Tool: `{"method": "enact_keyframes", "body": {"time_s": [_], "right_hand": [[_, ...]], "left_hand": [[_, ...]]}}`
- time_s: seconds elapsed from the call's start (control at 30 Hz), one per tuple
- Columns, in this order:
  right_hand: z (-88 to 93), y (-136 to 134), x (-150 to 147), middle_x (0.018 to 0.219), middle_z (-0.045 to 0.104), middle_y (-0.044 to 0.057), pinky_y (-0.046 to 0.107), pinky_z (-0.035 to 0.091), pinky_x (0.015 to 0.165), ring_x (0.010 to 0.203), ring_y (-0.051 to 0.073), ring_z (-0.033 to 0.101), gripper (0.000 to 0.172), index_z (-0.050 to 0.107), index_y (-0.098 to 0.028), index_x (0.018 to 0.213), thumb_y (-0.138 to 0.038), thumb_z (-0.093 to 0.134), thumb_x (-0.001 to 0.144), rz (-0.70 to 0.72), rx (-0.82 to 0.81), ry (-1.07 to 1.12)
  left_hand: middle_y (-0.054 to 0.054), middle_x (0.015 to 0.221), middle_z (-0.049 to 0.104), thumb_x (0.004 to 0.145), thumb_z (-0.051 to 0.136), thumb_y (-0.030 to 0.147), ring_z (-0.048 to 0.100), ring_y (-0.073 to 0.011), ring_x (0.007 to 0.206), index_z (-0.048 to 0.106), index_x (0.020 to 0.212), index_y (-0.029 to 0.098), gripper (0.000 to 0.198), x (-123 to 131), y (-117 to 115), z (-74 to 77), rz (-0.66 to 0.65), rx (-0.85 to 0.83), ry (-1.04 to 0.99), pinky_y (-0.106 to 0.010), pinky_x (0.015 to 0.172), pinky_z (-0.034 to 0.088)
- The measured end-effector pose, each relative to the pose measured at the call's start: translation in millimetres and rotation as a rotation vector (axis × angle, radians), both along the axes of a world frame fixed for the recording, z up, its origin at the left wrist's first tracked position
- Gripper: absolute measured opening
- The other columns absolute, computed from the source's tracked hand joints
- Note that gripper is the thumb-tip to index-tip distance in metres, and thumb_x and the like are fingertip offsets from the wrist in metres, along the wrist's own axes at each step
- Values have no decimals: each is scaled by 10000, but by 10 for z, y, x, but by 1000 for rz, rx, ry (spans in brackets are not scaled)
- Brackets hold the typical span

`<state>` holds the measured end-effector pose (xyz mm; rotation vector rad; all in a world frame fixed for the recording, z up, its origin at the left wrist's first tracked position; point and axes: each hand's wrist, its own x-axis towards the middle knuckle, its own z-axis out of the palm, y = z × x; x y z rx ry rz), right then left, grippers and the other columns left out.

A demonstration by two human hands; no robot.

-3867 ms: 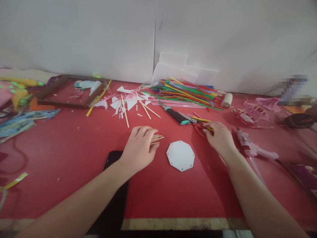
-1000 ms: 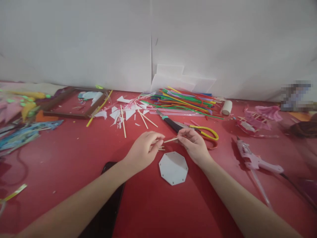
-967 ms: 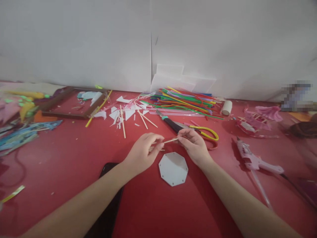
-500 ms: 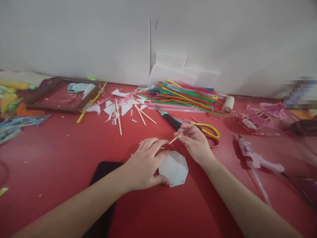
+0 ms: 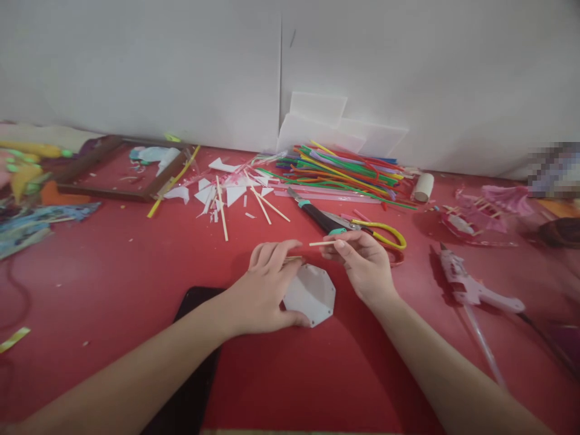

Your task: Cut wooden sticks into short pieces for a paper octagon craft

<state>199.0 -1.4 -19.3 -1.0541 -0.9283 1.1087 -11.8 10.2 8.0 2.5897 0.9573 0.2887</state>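
A white octagonal card [image 5: 312,295] lies on the red table [image 5: 113,272] in front of me. My left hand [image 5: 265,290] grips its left edge, thumb under the near side and fingers curled over the top, tilting it slightly. Short wooden sticks [image 5: 292,258] peek out beneath those fingers. My right hand [image 5: 362,263] hovers just right of the card and pinches a thin wooden stick [image 5: 321,243] that points left, level with the table.
Behind the hands lie yellow-handled scissors [image 5: 380,232], a black utility knife [image 5: 317,214], a heap of coloured straws [image 5: 339,172], white scraps and longer sticks [image 5: 222,205]. A pink glue gun [image 5: 471,287] lies right, a black phone [image 5: 190,362] near left, a wooden frame [image 5: 113,172] far left.
My left hand left the stick bundle and took hold of the octagon's edge, drawing it slightly left. My right hand pulled one stick free and now holds it level above the card.
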Motion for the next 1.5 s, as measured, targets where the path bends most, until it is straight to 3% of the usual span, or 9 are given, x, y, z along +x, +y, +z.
{"method": "enact_keyframes", "body": {"time_s": [0.2, 0.37, 0.5, 0.57, 0.77, 0.9, 1.27, 1.37, 1.5], "right_hand": [[-26, -42, -32, 791, 677, 2, 305, 555, 694, 690, 132, 647, 203, 671, -245, 1022, -341, 645, 846, -153, 89, -464], [-95, -21, -29, 928, 685, 27, 312, 565, 747, 814, 150, 665, 338, 600, -243, 1156, -334, 648, 833, -109, 70, -482], [-98, -38, -37, 927, 699, 33, 313, 562, 787, 852, 159, 674, 292, 626, -236, 1096, -313, 667, 818, -70, 97, -560], [-87, -50, -43, 940, 713, 36, 313, 562, 781, 853, 165, 681, 279, 636, -240, 1090, -308, 662, 821, -45, 108, -617], [-70, -52, -52, 912, 743, 31, 321, 554, 746, 833, 190, 697, 149, 696, -242, 911, -357, 625, 850, -16, 81, -749], [-67, -56, -50, 882, 733, 33, 311, 554, 718, 824, 192, 709, 217, 655, -234, 1014, -387, 587, 875, -34, 53, -715], [-13, -135, -90, 833, 725, 12, 287, 572, 670, 757, 171, 715, 122, 627, -253, 987, -314, 588, 888, -56, 158, -661], [27, -183, -92, 923, 730, 14, 291, 575, 733, 827, 162, 711, 122, 634, -267, 1004, -248, 580, 896, -143, 261, -693], [77, -209, -75, 1004, 718, 25, 342, 562, 818, 925, 179, 683, 209, 638, -284, 1038, -160, 585, 878, -213, 444, -830]], "left_hand": [[-172, 1375, 397, 623, 681, 729, 374, -396, 1236, 569, 1243, 149, 856, -11, 33, 2, -15, 31, -27, -569, 1039, 328], [-176, 1393, 384, 714, 652, 656, 359, -399, 1255, 503, 1323, 166, 796, -22, 36, -10, -45, 54, -5, -587, 1054, 296], [-181, 1396, 376, 779, 626, 449, 338, -391, 1299, 489, 1323, 147, 637, -17, 16, 7, -64, 156, 16, -609, 1122, 152], [-183, 1377, 389, 791, 605, 425, 359, -382, 1278, 485, 1321, 139, 615, -7, 12, 16, -58, 173, 21, -603, 1114, 168], [-177, 1137, 501, 621, 567, 832, 454, -372, 1062, 632, 1068, 105, 856, 19, 25, 27, 84, 221, 24, -556, 936, 359], [-174, 1152, 501, 553, 572, 872, 450, -373, 1065, 647, 1062, 117, 913, 23, 11, 33, 106, 249, 48, -542, 928, 355], [-120, 1177, 505, 493, 779, 701, 456, -331, 1067, 546, 1044, 173, 799, 44, 18, -20, 177, -11, -106, -513, 899, 387], [-95, 1127, 561, 584, 827, 522, 502, -306, 1062, 506, 1039, 192, 647, 59, 17, 3, 197, -111, -193, -467, 880, 428], [-58, 1047, 625, 785, 667, 302, 602, -209, 896, 501, 1154, 205, 416, 58, 54, 49, 267, -354, -438, -335, 757, 496]]}}
